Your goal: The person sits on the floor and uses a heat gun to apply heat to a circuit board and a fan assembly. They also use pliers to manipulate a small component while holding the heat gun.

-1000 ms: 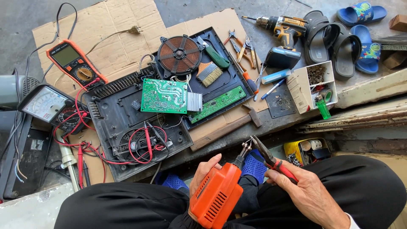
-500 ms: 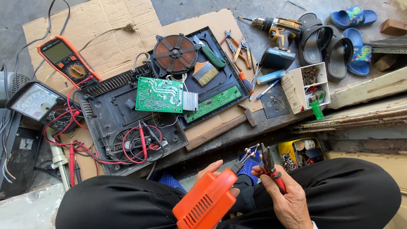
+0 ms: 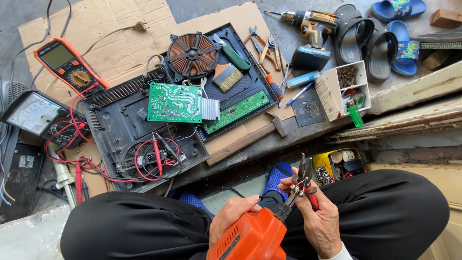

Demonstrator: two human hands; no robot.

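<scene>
Nearest, between the person's knees, the left hand is wrapped around the orange tool body, its grip closed on the casing, thumb over the top edge. A second ago this orange body lay lower and more to the left; it now sits tilted up with its dark nose pointing toward the right hand. That hand holds the red-handled pliers, its grip closed around the handles, and the pliers have come in from the right so their jaws now stand just above the nose, tips pointing away. Whether the jaws pinch anything there is too small to tell. The two tools have been brought together, so work on the nose looks to be underway.

Just beyond the knees, a yellow parts tray lies at right. Farther out on the cardboard lie the opened black cooker housing, a green circuit board, the copper coil, a brush and a hammer. At far left is an orange multimeter; at far right, a cordless drill.
</scene>
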